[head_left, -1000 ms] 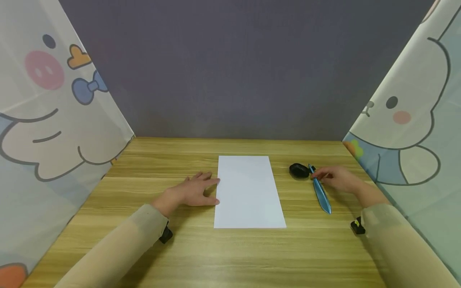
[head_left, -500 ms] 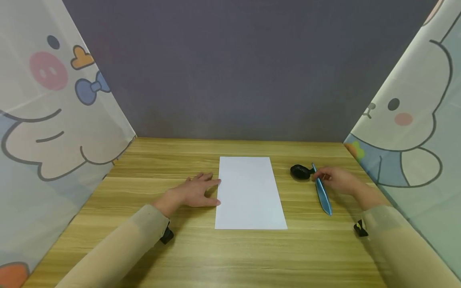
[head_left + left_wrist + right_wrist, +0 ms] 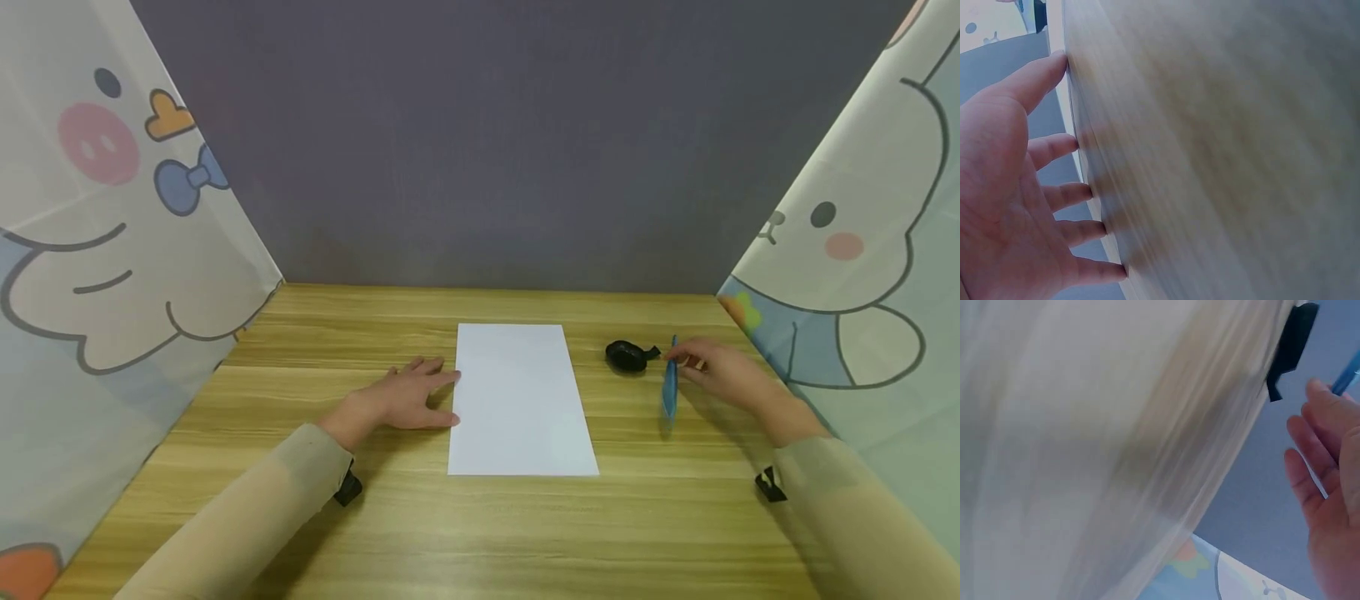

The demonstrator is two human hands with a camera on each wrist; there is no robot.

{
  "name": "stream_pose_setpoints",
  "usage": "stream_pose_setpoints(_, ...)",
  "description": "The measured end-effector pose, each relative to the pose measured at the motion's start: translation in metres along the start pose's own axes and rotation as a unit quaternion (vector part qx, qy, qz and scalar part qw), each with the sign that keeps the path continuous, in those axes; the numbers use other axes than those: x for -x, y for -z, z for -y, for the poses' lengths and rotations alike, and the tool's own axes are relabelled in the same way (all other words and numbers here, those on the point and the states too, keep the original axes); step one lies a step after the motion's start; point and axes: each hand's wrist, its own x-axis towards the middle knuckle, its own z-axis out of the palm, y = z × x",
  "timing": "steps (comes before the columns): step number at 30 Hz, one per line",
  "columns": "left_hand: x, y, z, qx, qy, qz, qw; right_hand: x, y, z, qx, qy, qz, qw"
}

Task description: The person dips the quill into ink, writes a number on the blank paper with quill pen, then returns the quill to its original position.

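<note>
A plain dark grey wall closed off the far side of the table, whose yellow-brown wooden top had grain running from side to side. The left panel and the right panel flanked it, both pale and printed with cartoon animals. The left sleeve and the right sleeve, both beige, reached in from the lower corners.

The white sheet lay flat near the middle of the table, smooth and rectangular, its 2 longer sides running away from the person. The left hand was unclenched and grasped nothing; its fingers were spread, with the tips of thumb and forefinger at the sheet's left edge. The right hand, well apart from the sheet, pinched the blue object towards its far end.

The blue object was long, narrow and blade-like. Its thin tip stuck out beyond the fingers, which covered part of it; the near end was blurred, and whether it touched the table could not be told. The black object, glossy and rounded with a flat tab, sat between the sheet and the blue object, its tab close to the right fingertips. Smallest were 2 black blocks, 1 below each sleeve's cuff.
</note>
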Motion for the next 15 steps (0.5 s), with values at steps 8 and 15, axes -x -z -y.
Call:
stream_pose_setpoints(8,0.0,0.001,-0.001,0.002,-0.001,0.002,1.0,0.003,0.001,0.01,-0.103,-0.078,-0.026,0.991)
stream_pose_setpoints(15,-0.001,0.0,-0.001,0.0,0.004,0.003,1.0,0.002,-0.006,0.012,-0.207,-0.07,-0.071,0.973)
